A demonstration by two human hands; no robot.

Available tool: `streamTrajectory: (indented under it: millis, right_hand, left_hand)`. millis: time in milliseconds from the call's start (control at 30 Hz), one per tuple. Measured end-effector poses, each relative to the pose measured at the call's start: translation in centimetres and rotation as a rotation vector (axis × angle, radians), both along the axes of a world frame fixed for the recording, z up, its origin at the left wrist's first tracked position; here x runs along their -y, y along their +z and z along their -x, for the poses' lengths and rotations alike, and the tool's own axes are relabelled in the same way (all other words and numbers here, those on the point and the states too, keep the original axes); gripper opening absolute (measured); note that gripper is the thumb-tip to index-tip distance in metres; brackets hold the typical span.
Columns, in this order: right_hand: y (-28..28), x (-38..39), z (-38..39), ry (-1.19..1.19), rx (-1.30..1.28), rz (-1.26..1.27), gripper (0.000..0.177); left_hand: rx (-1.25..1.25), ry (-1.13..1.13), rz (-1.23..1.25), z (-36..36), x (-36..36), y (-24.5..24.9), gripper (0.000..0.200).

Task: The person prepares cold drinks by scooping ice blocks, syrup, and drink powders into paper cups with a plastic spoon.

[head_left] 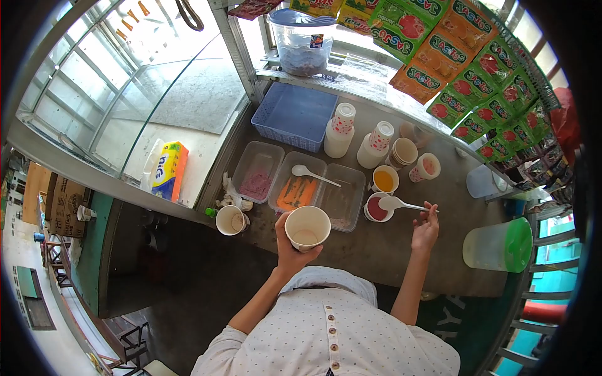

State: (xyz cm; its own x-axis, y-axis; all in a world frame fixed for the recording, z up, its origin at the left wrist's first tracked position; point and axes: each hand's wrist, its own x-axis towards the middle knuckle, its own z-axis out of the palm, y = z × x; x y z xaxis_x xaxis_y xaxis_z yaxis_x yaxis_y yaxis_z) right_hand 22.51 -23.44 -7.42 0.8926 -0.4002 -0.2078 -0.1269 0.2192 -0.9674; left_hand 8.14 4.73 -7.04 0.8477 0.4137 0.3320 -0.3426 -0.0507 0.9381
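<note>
My left hand (290, 252) is wrapped around a white paper cup (308, 227), tilted so its pale inside shows; little or nothing is in it. My right hand (426, 233) pinches the handle end of a white plastic spoon (392, 203). The spoon's bowl is over or in a paper cup of red contents (375, 212). Just behind that stands a cup of yellow-orange contents (383, 181). In front of me sit three clear tubs: one with pinkish-purple powder (255, 186), one with orange powder (296, 193) and a second white spoon (313, 175), one nearly bare (345, 197).
Another paper cup (232, 220) stands at the counter's left edge beside crumpled tissue. Behind are a blue basket (291, 119) and white bottles (338, 139) topped with stacked cups. A green-lidded container (498, 245) is at right. Sachet strips (464, 56) hang overhead. A tissue pack (169, 169) lies left.
</note>
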Motion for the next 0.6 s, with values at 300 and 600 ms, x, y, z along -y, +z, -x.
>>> streamTrajectory:
  millis: [300, 600]
  right_hand:
    - [-0.3, 0.0, 0.0, -0.002, -0.025, 0.018, 0.031]
    - [-1.0, 0.1, -0.1, 0.022, -0.025, 0.065, 0.032]
  left_hand:
    - [-0.003, 0.000, -0.007, 0.1, 0.1, -0.3, 0.087]
    - [0.004, 0.008, -0.014, 0.1, 0.2, 0.1, 0.087]
